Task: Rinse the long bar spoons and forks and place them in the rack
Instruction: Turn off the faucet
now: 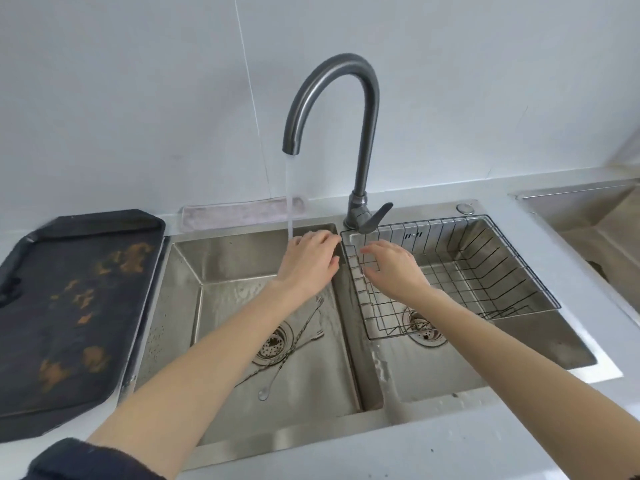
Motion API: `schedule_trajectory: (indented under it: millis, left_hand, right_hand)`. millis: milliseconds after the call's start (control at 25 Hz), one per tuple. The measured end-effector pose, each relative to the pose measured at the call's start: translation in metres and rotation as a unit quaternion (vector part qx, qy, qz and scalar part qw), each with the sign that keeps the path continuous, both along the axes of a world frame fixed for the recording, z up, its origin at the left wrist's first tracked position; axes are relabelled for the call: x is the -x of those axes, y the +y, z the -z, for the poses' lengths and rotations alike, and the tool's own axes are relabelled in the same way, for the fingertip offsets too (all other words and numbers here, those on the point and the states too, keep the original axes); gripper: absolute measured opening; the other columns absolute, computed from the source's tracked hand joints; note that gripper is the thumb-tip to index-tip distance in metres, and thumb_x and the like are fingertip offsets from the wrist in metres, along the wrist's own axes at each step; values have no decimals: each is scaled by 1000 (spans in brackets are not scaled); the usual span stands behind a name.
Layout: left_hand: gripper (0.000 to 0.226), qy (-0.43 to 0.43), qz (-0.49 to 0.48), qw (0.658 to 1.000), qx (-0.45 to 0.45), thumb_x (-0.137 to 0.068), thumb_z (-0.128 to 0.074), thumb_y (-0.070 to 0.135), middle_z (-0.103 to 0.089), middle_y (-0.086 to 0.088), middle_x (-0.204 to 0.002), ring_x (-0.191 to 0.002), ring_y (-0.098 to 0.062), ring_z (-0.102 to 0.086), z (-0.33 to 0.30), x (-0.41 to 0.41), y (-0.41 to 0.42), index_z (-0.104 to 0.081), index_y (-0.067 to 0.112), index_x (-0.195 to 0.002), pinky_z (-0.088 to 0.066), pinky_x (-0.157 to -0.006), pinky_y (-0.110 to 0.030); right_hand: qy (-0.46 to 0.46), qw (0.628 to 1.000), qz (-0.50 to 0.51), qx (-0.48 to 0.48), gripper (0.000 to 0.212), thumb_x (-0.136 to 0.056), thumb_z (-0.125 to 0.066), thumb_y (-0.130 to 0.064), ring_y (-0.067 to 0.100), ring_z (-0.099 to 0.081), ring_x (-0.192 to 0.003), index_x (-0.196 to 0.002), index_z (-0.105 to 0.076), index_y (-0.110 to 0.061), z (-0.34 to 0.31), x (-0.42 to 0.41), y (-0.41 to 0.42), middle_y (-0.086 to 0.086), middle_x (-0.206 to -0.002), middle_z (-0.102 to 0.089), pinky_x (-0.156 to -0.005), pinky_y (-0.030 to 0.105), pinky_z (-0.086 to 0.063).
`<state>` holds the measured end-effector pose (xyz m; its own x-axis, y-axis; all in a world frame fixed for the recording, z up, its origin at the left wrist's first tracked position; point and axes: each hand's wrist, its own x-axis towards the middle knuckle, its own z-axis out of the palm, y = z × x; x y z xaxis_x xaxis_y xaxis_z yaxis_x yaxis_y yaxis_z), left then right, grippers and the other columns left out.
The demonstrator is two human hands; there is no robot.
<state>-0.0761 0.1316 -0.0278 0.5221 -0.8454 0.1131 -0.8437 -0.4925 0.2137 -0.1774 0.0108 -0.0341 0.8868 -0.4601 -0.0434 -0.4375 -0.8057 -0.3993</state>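
Note:
Long bar spoons and forks (298, 341) lie crossed on the floor of the left sink basin (180, 306), near its drain; one spoon bowl (264, 393) points toward me. Water runs from the curved faucet (363, 133) onto my left hand (308, 261), which is held palm down with fingers loosely apart and nothing in it. My right hand (391, 268) hovers just beside it over the near-left corner of the black wire rack (485, 271), fingers spread, also holding nothing. The rack sits in the right basin with no cutlery in it.
A dark tray (69, 323) with brown stains lies on the counter to the left. A grey cloth (235, 214) lies along the wall behind the left basin. The faucet lever (375, 218) points right. Another steel basin (588, 216) is at the far right.

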Motion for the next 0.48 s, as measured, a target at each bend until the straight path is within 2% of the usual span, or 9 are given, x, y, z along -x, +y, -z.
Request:
schedule_trajectory:
  millis: [360,480]
  left_hand:
    - [42,-12,-46,998,30,-92,-42,21,-45,-9,-139,-125,-26,-44,-36,-17,-75,-40,10,-132,-38,-104,-43]
    - [43,22,-79,995,61,-93,-42,22,-43,-10,-142,-128,-27,-42,-43,-31,-96,-38,10,-134,-36,-104,-43]
  right_hand:
    - [-79,996,21,-33,33,-90,-48,-12,29,-52,-116,-122,-54,-10,-27,-8,-76,10,-132,-54,-96,41,-45]
    - [-96,994,18,-57,33,-90,-48,-12,28,-57,-109,-122,-53,-12,-23,-21,-93,10,-127,-55,-90,42,-50]
